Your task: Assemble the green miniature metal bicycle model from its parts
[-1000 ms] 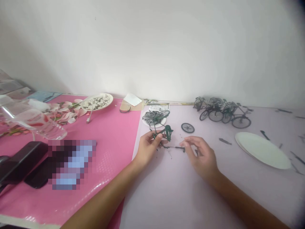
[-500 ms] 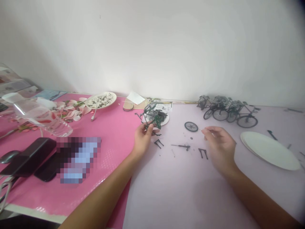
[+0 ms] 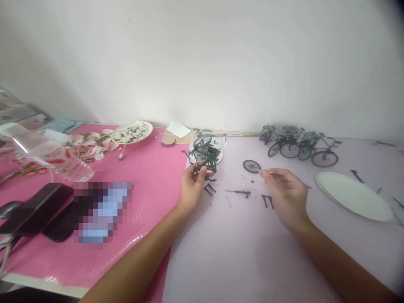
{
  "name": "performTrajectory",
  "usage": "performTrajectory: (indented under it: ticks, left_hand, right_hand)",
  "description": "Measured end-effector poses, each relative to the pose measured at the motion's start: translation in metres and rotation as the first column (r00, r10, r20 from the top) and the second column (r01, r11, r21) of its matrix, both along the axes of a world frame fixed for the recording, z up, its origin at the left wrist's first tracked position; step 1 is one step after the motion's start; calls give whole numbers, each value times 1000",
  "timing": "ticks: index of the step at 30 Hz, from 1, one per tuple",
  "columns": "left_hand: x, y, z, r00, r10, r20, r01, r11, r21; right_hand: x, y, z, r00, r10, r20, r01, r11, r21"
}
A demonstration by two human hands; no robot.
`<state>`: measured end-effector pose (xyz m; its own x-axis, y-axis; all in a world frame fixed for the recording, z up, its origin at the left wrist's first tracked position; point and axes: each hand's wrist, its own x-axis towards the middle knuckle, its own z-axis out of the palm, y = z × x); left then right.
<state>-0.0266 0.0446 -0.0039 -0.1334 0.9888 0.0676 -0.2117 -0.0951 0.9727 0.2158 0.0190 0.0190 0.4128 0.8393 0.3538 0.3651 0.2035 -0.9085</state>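
Observation:
Pinched in my left hand (image 3: 194,183) is a dark green model bicycle frame (image 3: 202,155), held above the table in front of a small plate of dark parts. My right hand (image 3: 284,189) has thumb and forefinger closed on a tiny thin piece (image 3: 267,171), too small to name. Just left of those fingertips lies a loose spoked wheel (image 3: 252,166). Below it on the pale surface are a long thin dark part (image 3: 239,192), a forked part (image 3: 268,201) near my right hand, another forked part (image 3: 209,189) under my left hand, and tiny bits.
Several model bicycles (image 3: 303,147) stand at the back right. A white oval plate (image 3: 353,195) lies at the right. The pink left side (image 3: 142,176) holds a plastic bottle (image 3: 50,153), a black box (image 3: 31,208), phones and a plate of white pieces (image 3: 132,132).
My right hand has moved left, its fingertips now beside the loose wheel. My left hand and the bicycle frame have shifted slightly right, and the frame has turned a little.

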Motion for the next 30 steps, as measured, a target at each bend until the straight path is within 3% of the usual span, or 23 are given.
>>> performTrajectory:
  ticks: [4,7,10,13,17,20,23,26,30]
  left_hand:
    - [4,-3,2,996,-60,65,61,998,-25]
    - [8,-7,5,989,-124,80,128,991,-39]
    - [10,-10,8,981,-173,89,179,982,-59]
    - [10,-10,8,978,-179,104,187,980,-72]
    - [8,-8,5,979,-174,101,180,982,-52]
    - [6,-6,2,983,-162,91,168,984,-58]
    - [4,-5,2,986,-147,75,153,986,-72]
    - [1,-2,2,987,-138,83,144,986,-80]
    - [-1,1,2,986,-127,105,137,986,-90]
  right_hand:
    - [-13,-13,-1,991,133,-6,-133,990,-47]
    - [-20,-22,-7,946,291,146,-290,957,-28]
    - [-23,-24,-9,813,428,394,-469,883,10]
    - [-21,-22,-6,693,452,561,-553,833,11]
    - [-14,-17,2,512,546,664,-608,776,-169]
    - [-8,-14,6,438,587,681,-597,756,-268]
    - [3,-5,3,501,520,692,-483,831,-275]
    - [22,11,-7,558,338,758,-310,932,-187]
    - [49,31,-27,517,319,794,-249,944,-217]
